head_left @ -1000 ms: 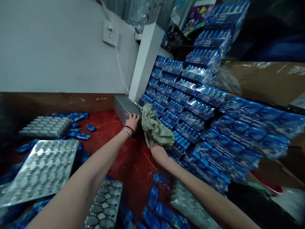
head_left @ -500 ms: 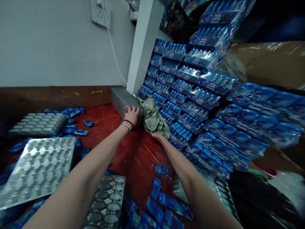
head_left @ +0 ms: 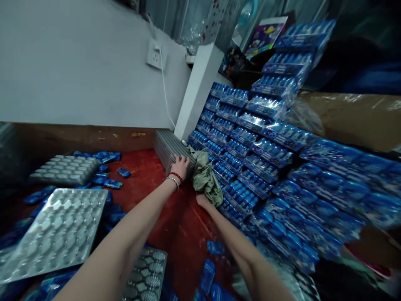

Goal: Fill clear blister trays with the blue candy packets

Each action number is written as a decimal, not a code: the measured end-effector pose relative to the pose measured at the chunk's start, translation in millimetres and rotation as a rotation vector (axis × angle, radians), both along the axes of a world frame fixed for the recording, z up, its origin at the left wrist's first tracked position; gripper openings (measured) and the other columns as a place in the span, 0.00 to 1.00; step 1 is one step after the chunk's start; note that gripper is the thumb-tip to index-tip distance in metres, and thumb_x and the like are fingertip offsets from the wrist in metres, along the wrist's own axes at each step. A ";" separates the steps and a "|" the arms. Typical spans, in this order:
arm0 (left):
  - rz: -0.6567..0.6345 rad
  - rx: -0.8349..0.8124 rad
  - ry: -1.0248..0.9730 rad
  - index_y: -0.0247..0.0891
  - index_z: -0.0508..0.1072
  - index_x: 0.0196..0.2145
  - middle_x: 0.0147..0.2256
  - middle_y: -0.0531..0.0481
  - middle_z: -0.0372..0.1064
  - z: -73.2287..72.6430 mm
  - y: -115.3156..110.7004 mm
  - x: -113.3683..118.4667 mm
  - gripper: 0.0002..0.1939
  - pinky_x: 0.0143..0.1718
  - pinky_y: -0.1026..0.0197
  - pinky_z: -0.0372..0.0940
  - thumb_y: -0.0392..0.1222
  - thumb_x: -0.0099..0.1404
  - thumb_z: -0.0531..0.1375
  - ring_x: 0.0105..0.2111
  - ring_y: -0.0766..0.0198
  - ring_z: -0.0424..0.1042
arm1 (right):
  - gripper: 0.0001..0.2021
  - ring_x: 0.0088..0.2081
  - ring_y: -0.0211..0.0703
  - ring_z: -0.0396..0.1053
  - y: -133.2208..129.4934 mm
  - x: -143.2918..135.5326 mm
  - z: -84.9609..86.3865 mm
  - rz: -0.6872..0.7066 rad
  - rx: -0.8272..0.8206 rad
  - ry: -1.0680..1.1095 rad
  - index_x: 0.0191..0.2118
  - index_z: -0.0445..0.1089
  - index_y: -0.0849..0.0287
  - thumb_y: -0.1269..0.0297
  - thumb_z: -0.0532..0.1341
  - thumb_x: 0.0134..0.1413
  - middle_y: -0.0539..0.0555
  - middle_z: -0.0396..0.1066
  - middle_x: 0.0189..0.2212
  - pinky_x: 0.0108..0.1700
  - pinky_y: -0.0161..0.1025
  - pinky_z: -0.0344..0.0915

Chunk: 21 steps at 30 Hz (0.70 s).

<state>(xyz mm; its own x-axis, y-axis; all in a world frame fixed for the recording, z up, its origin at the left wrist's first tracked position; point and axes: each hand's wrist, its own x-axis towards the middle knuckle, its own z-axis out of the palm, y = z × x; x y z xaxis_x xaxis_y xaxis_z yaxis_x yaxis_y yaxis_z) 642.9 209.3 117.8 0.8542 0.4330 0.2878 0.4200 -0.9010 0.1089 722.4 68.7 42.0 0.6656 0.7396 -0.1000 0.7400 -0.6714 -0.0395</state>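
Note:
Fingers spread, my left hand [head_left: 181,166] rests on the near end of a tall stack of grey trays [head_left: 169,146] in the corner by the white post. My right hand [head_left: 203,200] reaches into the lower edge of a crumpled green cloth [head_left: 206,177] beside that stack. The cloth covers its fingers, so their grip is hidden. Both hands are over the red tabletop [head_left: 150,209].
Tall rows of shrink-wrapped blue packs [head_left: 241,154] rise on the right. Silvery moulded trays [head_left: 59,225] and loose blue packets [head_left: 123,172] lie at left. Another moulded tray [head_left: 147,271] and more blue packets [head_left: 207,274] are nearby. A white cord [head_left: 166,92] hangs from the wall socket [head_left: 156,56].
My view has tilted up, so the scene sits lower in the picture. My hands stay at the stack and the cloth, with little visible change.

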 end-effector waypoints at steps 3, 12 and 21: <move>-0.004 -0.004 0.001 0.39 0.52 0.62 0.60 0.38 0.49 -1.6 1.0 0.7 0.30 0.42 0.43 0.70 0.29 0.62 0.47 0.61 0.35 0.42 | 0.17 0.49 0.51 0.68 -8.9 -24.3 -6.9 -0.016 -0.076 -0.048 0.51 0.66 0.69 0.67 0.49 0.63 0.67 0.68 0.48 0.51 0.48 0.63; -0.005 0.035 0.009 0.39 0.51 0.63 0.60 0.38 0.48 -2.5 1.4 0.9 0.29 0.43 0.44 0.70 0.32 0.64 0.46 0.61 0.35 0.43 | 0.23 0.62 0.54 0.50 -14.6 -29.6 41.8 0.189 -0.184 -0.307 0.59 0.58 0.63 0.77 0.43 0.60 0.65 0.51 0.62 0.57 0.55 0.56; -0.019 -0.021 0.022 0.42 0.49 0.63 0.61 0.38 0.46 -1.3 3.3 0.4 0.30 0.44 0.43 0.69 0.32 0.65 0.46 0.62 0.36 0.39 | 0.11 0.48 0.45 0.68 -8.5 42.4 34.6 0.007 -0.260 -0.017 0.44 0.69 0.65 0.64 0.58 0.60 0.58 0.70 0.46 0.52 0.49 0.64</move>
<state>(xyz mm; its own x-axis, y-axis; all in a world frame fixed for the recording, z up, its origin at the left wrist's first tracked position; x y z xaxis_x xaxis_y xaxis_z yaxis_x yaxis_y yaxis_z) 643.3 212.6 116.5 0.8683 0.4227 0.2597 0.4056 -0.9063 0.1187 764.8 60.2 76.5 0.6640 0.6949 -0.2760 0.7436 -0.6525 0.1461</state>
